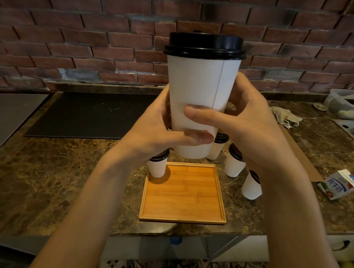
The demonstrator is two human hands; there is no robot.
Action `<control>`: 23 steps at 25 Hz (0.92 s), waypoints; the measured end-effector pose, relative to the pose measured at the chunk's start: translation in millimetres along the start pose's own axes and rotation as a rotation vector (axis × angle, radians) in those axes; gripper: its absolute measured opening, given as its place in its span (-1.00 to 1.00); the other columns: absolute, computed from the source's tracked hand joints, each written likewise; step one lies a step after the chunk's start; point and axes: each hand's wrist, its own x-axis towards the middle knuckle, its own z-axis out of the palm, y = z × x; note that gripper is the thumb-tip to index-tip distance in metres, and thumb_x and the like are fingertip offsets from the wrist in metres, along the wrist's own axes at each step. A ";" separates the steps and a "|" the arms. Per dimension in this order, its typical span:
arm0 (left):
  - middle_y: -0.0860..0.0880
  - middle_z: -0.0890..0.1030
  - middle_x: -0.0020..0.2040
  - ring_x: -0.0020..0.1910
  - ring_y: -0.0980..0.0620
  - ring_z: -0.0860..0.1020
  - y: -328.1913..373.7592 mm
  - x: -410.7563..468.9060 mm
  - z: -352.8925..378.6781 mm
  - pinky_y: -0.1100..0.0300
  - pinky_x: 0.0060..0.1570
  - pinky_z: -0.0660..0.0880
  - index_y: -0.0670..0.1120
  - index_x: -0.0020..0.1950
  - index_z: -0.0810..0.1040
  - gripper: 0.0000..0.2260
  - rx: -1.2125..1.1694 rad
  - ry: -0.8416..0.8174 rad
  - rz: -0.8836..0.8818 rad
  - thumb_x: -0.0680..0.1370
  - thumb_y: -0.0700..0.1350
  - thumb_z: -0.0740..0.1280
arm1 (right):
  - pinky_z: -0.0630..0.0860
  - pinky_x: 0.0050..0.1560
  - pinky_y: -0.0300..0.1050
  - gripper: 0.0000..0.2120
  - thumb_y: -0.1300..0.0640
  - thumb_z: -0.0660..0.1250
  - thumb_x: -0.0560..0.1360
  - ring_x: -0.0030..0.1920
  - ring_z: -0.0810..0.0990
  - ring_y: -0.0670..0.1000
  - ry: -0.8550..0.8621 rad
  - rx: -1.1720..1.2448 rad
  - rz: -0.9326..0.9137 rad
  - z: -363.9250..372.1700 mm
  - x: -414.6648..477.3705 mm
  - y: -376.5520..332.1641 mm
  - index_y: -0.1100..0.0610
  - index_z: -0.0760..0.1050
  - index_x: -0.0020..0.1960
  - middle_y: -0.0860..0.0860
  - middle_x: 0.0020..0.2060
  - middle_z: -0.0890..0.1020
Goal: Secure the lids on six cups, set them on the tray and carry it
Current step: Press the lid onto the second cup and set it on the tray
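- Broadly, counter (45,177): brown marble top, work surf. for the step; at least 3 loose cups (234,164), lidded, stand on it just R of tray.
- Tray (183,219): square, wooden, low rim, near counter's front edge. One lidded corner cup (157,168) sits at its far-L corner; rest of floor bare. Prob. best to fill far row first, so 6 fit w/o reaching over.
- Held cup (198,83): tall white paper, upright, in the air above tray's far edge, touching only the hands. Lower it vertical; squeeze lightly, since paper wall likely dents.
- Left hand (159,130) & right hand (253,122): both wrap cup's lower half. Thumbs (196,137) lie across front wall, R above L; other fingers curl round the back, mostly hidden.
- Lid (205,45): black, rim looks level & seated on near side; far side not visible. Worth a press there before set-down.
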 end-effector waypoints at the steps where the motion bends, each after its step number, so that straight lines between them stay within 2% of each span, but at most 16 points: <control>1: 0.22 0.60 0.08 0.13 0.17 0.57 1.2 0.0 -0.6 0.34 -0.07 0.54 0.11 0.28 0.34 -0.35 -0.007 -0.017 0.001 0.26 -0.11 0.51 | 0.60 0.10 -0.12 -0.20 -0.08 0.57 0.21 0.19 0.57 -0.14 -0.019 0.035 0.008 -1.6 0.7 1.4 -0.01 0.36 0.38 -0.12 0.18 0.58; 3: 0.20 0.59 0.09 0.13 0.14 0.57 2.5 0.0 -2.1 0.31 -0.05 0.54 0.09 0.30 0.34 -0.33 -0.013 -0.039 -0.007 0.25 -0.11 0.51 | 0.59 0.13 -0.06 -0.19 -0.01 0.58 0.22 0.21 0.58 -0.08 -0.066 0.083 0.017 -4.2 1.6 3.4 0.02 0.35 0.40 -0.07 0.20 0.58; 5: 0.15 0.58 0.11 0.14 0.10 0.57 4.1 -0.1 -2.8 0.27 -0.03 0.55 0.06 0.32 0.34 -0.27 -0.002 -0.052 -0.023 0.21 -0.09 0.54 | 0.58 0.11 -0.10 -0.21 -0.02 0.56 0.21 0.20 0.58 -0.09 -0.116 0.101 0.006 -6.4 1.6 4.0 0.04 0.37 0.38 -0.10 0.15 0.61; 8: 0.12 0.57 0.12 0.16 0.09 0.56 4.4 -1.1 -1.9 0.24 -0.01 0.55 -0.02 0.37 0.31 -0.19 0.019 -0.060 -0.024 0.17 -0.10 0.56 | 0.57 0.07 -0.21 -0.31 0.09 0.58 0.23 0.15 0.60 -0.14 -0.152 0.105 0.003 -8.7 0.9 4.5 -0.02 0.41 0.31 -0.17 0.06 0.65; 12: 0.00 0.54 0.18 0.18 0.05 0.55 3.0 -1.5 0.9 0.23 0.00 0.55 -0.09 0.40 0.29 -0.15 0.011 -0.041 -0.028 0.17 -0.10 0.55 | 0.58 0.10 -0.19 -0.35 0.10 0.52 0.29 0.15 0.60 -0.14 -0.151 0.080 -0.002 -8.7 0.5 5.8 0.01 0.41 0.34 -0.15 0.09 0.65; 14: -0.03 0.53 0.20 0.19 0.03 0.54 3.0 -0.9 1.7 0.19 0.02 0.55 -0.09 0.40 0.29 -0.15 0.017 -0.030 -0.028 0.16 -0.08 0.56 | 0.58 0.10 -0.18 -0.34 0.08 0.52 0.28 0.15 0.60 -0.15 -0.138 0.078 0.006 -8.0 0.1 4.6 0.00 0.41 0.35 -0.15 0.09 0.64; 18: 0.05 0.55 0.16 0.18 0.08 0.55 1.9 0.0 2.2 0.22 0.01 0.55 -0.03 0.36 0.31 -0.19 0.013 0.021 -0.010 0.17 -0.08 0.56 | 0.60 0.09 -0.20 -0.26 -0.04 0.55 0.27 0.17 0.57 -0.16 -0.063 0.002 0.005 -0.5 -1.8 0.9 0.00 0.37 0.39 -0.13 0.15 0.59; 20: 0.06 0.54 0.17 0.17 0.13 0.55 0.8 -0.5 4.5 0.29 -0.01 0.54 -0.01 0.35 0.31 -0.19 0.024 0.064 0.004 0.15 -0.09 0.56 | 0.60 0.06 -0.23 -0.25 -0.08 0.57 0.27 0.15 0.55 -0.18 -0.009 -0.044 0.006 5.5 -2.8 -0.9 -0.01 0.37 0.39 -0.15 0.15 0.56; 23: 0.11 0.53 0.15 0.14 0.24 0.55 -0.6 -0.4 9.9 0.38 -0.06 0.52 0.08 0.29 0.31 -0.17 0.032 0.149 0.030 0.12 -0.16 0.63 | 0.61 0.09 -0.14 -0.28 -0.07 0.56 0.30 0.16 0.53 -0.17 0.063 -0.119 0.014 10.9 -2.6 -2.4 -0.01 0.39 0.38 -0.16 0.15 0.56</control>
